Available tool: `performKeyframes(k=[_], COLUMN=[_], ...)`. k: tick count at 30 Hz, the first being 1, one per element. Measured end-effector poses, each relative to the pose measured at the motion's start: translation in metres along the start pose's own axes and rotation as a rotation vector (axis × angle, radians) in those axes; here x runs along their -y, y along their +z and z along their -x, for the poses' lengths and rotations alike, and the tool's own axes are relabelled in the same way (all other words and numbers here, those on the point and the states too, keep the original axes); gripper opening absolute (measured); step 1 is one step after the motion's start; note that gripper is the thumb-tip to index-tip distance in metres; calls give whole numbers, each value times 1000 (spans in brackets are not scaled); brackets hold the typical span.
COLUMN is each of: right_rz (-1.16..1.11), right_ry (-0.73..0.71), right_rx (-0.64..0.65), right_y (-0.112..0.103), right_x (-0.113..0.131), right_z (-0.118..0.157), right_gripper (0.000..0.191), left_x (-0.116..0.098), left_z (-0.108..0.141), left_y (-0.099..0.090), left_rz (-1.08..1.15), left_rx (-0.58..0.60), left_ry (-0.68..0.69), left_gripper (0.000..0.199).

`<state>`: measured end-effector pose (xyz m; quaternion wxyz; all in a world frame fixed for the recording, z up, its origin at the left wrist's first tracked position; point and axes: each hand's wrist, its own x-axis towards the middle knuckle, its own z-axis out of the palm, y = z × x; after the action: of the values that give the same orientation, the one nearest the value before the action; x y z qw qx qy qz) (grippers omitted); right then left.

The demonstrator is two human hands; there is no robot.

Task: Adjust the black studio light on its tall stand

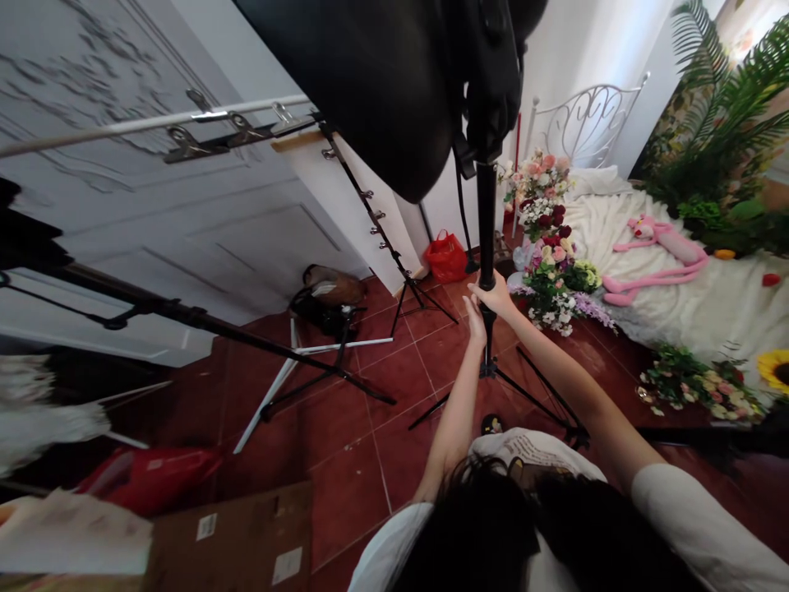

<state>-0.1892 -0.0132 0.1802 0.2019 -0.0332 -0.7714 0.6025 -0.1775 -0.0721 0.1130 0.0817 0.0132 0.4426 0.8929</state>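
Observation:
A black light stand (486,218) rises upright in front of me, its tripod legs spread on the floor. At its top is a large black lamp head with a dark shade (382,90), cut off by the upper edge of the view. My right hand (495,296) is wrapped round the pole, just under a collar. Slightly lower, on the pole's left side, my left hand (475,319) grips the stand; its fingertips are partly hidden. A black cable (461,201) hangs beside the pole.
Another black stand (246,329) slants across the left. A thin stand with clips (363,197) is behind. Artificial flowers (548,247) border a white-draped bed (585,238) bearing a pink plush toy (671,247). A red bag (446,256) and a cardboard box (246,526) lie on the floor.

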Motion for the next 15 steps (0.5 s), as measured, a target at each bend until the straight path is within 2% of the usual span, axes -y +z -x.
performKeyframes(k=[6,10,12,15], right_rz=[19,19,45,118], right_ry=[-58,-106,-142,-196], right_rx=[-12,87,156,254], right_y=[-1,-8,-18,-39], right_x=[0,0,0,-4], right_z=[-1,0,4,16], right_gripper=[34,39,48,73], left_x=[5,8,11,15], left_z=[-3,-4,-5,-6], left_y=[-4,-4,-6,-9], left_rz=[-124,-163,-145,-137], left_rx=[20,-27,-37,-32], left_ry=[58,66,55,40], left_gripper=[83,83,80,77])
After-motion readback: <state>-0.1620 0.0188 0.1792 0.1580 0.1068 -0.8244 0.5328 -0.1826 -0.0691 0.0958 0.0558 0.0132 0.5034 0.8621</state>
